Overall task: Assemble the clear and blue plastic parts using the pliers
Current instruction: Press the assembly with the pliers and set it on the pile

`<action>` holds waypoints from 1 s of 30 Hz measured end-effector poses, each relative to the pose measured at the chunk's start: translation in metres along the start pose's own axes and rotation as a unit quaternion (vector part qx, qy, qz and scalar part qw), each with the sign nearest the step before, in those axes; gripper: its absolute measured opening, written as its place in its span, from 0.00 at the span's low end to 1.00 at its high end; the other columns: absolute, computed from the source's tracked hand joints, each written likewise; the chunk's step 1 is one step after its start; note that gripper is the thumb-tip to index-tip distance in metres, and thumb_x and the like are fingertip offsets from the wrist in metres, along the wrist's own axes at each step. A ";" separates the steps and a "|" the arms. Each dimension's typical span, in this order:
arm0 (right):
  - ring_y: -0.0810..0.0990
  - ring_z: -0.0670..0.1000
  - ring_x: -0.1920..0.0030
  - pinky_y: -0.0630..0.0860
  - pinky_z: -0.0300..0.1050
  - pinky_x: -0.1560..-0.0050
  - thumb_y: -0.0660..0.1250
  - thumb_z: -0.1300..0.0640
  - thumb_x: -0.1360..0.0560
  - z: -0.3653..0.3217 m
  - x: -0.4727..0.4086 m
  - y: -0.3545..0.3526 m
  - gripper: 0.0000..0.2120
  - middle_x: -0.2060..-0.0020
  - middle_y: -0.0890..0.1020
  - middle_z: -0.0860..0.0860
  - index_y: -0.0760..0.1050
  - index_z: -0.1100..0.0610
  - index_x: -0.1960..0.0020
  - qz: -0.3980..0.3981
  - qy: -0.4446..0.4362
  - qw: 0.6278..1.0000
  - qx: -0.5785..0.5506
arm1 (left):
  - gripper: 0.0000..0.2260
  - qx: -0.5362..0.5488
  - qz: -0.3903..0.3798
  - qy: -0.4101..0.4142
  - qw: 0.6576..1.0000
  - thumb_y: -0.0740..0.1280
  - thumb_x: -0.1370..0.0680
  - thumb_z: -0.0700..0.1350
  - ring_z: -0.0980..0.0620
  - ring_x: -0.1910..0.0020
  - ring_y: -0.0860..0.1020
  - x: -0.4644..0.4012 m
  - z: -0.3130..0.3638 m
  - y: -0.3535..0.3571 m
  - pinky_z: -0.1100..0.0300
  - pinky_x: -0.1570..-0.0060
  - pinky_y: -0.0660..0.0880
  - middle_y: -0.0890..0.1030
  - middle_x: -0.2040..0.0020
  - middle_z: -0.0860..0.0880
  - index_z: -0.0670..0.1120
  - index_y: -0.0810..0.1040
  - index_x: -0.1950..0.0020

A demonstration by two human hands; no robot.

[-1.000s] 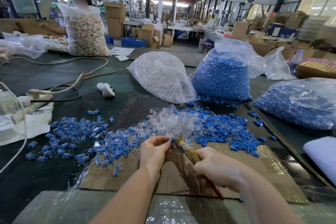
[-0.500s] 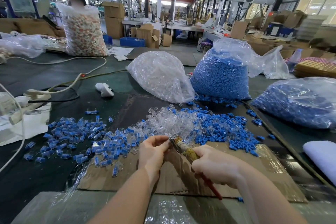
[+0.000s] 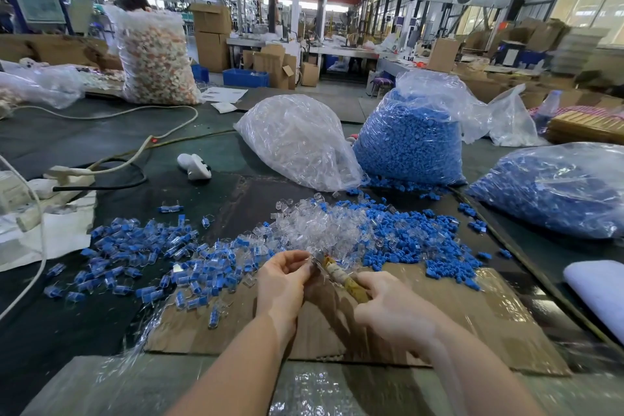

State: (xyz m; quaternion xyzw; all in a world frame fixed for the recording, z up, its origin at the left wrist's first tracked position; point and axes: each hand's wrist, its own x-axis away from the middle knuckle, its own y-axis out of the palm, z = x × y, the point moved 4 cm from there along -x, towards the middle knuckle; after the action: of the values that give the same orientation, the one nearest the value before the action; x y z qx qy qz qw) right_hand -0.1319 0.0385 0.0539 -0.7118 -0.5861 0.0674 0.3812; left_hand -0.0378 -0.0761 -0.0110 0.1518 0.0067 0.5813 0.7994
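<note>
While the left hand (image 3: 282, 280) pinches a small clear part (image 3: 312, 258) between thumb and curled fingers (image 3: 297, 255), the right hand (image 3: 391, 307) wraps around the handles of the pliers (image 3: 341, 275), whose nose meets that part just above the cardboard sheet (image 3: 489, 324) — whether a blue piece is already seated in it is too small to tell. The loose clear parts (image 3: 317, 226) lie heaped at twelve o'clock from the hands, the loose blue parts (image 3: 415, 233) spread toward one and two o'clock, and the finished pieces (image 3: 141, 246) scatter across the worktop (image 3: 67, 331) at nine and ten o'clock. Beyond, at twelve, sit a bag of clear parts (image 3: 297, 142) and a bag of blue parts (image 3: 408, 145); a third bag of blue stock (image 3: 553, 189) lies at two o'clock.

The risk here is in the squeeze. If the pliers bite off-centre, the small part could probably shoot out of the pinch into the heap, or the thin clear plastic could crack — too hard a press would do it. The fingertips sit very near the tool's nose, so a slip might nip them.
</note>
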 end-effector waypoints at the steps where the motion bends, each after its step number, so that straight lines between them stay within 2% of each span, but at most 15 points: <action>1: 0.74 0.41 0.71 0.67 0.30 0.77 0.64 0.67 0.30 0.002 0.001 -0.001 0.11 0.60 0.75 0.49 0.72 0.53 0.52 0.004 -0.003 0.999 -0.033 | 0.07 0.009 0.003 0.003 1.000 0.66 0.26 0.31 0.51 0.65 0.81 0.000 0.000 -0.001 0.63 0.70 0.77 0.82 0.57 0.39 0.40 0.78 0.52; 4: 0.72 0.43 0.73 0.66 0.34 0.75 0.64 0.70 0.32 0.011 -0.001 -0.007 0.17 0.61 0.77 0.53 0.73 0.56 0.46 0.059 -0.004 0.994 -0.092 | 0.07 0.010 0.013 0.020 1.000 0.67 0.26 0.33 0.53 0.68 0.81 -0.001 -0.003 -0.002 0.64 0.72 0.75 0.81 0.60 0.42 0.42 0.77 0.50; 8: 0.73 0.48 0.63 0.68 0.39 0.67 0.63 0.66 0.29 0.031 -0.011 -0.025 0.21 0.52 0.76 0.54 0.70 0.54 0.38 0.194 0.005 0.980 -0.032 | 0.06 -0.008 0.035 0.055 0.998 0.67 0.25 0.35 0.54 0.71 0.80 0.000 -0.006 -0.005 0.63 0.74 0.74 0.81 0.65 0.47 0.46 0.76 0.52; 10: 0.75 0.52 0.51 0.74 0.46 0.54 0.64 0.63 0.29 0.047 -0.015 -0.035 0.26 0.43 0.74 0.54 0.66 0.54 0.31 0.241 0.050 0.969 0.024 | 0.05 -0.015 0.047 0.063 0.997 0.65 0.23 0.36 0.54 0.70 0.80 0.002 -0.006 -0.006 0.63 0.73 0.75 0.82 0.67 0.48 0.46 0.76 0.53; 11: 0.73 0.53 0.45 0.74 0.50 0.46 0.65 0.61 0.28 0.055 -0.015 -0.039 0.28 0.41 0.72 0.54 0.63 0.54 0.30 0.259 0.079 0.961 0.061 | 0.05 -0.016 0.059 0.067 0.996 0.64 0.23 0.36 0.55 0.68 0.81 0.003 -0.006 -0.006 0.63 0.70 0.76 0.83 0.66 0.48 0.45 0.77 0.52; 13: 0.70 0.54 0.41 0.70 0.54 0.40 0.65 0.56 0.27 0.066 -0.015 -0.044 0.24 0.42 0.72 0.54 0.65 0.53 0.32 0.289 0.122 0.940 0.131 | 0.07 -0.033 0.085 0.089 0.992 0.63 0.23 0.34 0.56 0.60 0.82 0.005 -0.005 -0.006 0.63 0.60 0.78 0.83 0.59 0.48 0.43 0.77 0.48; 14: 0.70 0.55 0.41 0.69 0.54 0.39 0.65 0.53 0.27 0.069 -0.015 -0.046 0.23 0.43 0.72 0.54 0.65 0.52 0.34 0.300 0.139 0.930 0.159 | 0.10 -0.047 0.090 0.104 0.989 0.63 0.23 0.34 0.57 0.54 0.81 0.006 -0.003 -0.005 0.63 0.52 0.77 0.81 0.52 0.48 0.44 0.77 0.45; 16: 0.69 0.55 0.39 0.68 0.53 0.39 0.65 0.46 0.26 0.077 -0.015 -0.047 0.26 0.42 0.72 0.54 0.63 0.51 0.31 0.311 0.165 0.912 0.211 | 0.19 -0.070 0.090 0.123 0.986 0.62 0.23 0.32 0.57 0.43 0.75 0.010 0.000 -0.003 0.61 0.39 0.71 0.74 0.39 0.49 0.44 0.70 0.33; 19: 0.68 0.55 0.37 0.66 0.53 0.38 0.62 0.36 0.27 0.087 -0.018 -0.048 0.33 0.39 0.71 0.55 0.59 0.49 0.28 0.322 0.186 0.886 0.277 | 0.27 -0.101 0.097 0.126 0.982 0.62 0.23 0.34 0.54 0.34 0.66 0.013 0.002 -0.002 0.60 0.34 0.63 0.59 0.27 0.53 0.46 0.59 0.26; 22: 0.69 0.56 0.36 0.67 0.52 0.38 0.57 0.33 0.26 0.092 -0.021 -0.046 0.34 0.38 0.71 0.56 0.58 0.50 0.27 0.325 0.185 0.876 0.305 | 0.30 -0.137 0.087 0.126 0.979 0.62 0.22 0.37 0.53 0.30 0.62 0.012 0.001 0.001 0.64 0.35 0.58 0.49 0.24 0.59 0.48 0.53 0.24; 25: 0.69 0.56 0.36 0.67 0.51 0.38 0.54 0.32 0.26 0.093 -0.021 -0.043 0.34 0.38 0.71 0.56 0.57 0.50 0.27 0.331 0.183 0.872 0.310 | 0.31 -0.148 0.077 0.123 0.978 0.61 0.22 0.37 0.53 0.26 0.56 0.010 -0.001 0.002 0.62 0.32 0.55 0.45 0.24 0.61 0.50 0.50 0.24; 27: 0.68 0.56 0.36 0.67 0.50 0.38 0.53 0.32 0.26 0.094 -0.020 -0.042 0.34 0.37 0.70 0.55 0.56 0.50 0.26 0.331 0.185 0.870 0.314 | 0.31 -0.154 0.083 0.125 0.977 0.61 0.22 0.37 0.52 0.26 0.57 0.010 -0.002 0.001 0.61 0.32 0.55 0.46 0.24 0.60 0.49 0.50 0.24; 30: 0.67 0.56 0.35 0.67 0.51 0.37 0.53 0.33 0.26 0.095 -0.021 -0.043 0.34 0.37 0.70 0.55 0.56 0.50 0.26 0.322 0.185 0.876 0.308 | 0.30 -0.172 0.108 0.129 0.971 0.62 0.23 0.35 0.50 0.28 0.61 0.009 -0.001 -0.001 0.60 0.31 0.58 0.51 0.24 0.52 0.44 0.53 0.24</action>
State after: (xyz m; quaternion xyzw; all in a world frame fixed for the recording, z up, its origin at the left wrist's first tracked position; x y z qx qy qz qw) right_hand -0.2237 0.0645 0.0070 -0.7070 -0.1929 0.2303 0.6402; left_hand -0.0343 -0.0679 -0.0108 -0.0639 -0.0068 0.6715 0.7382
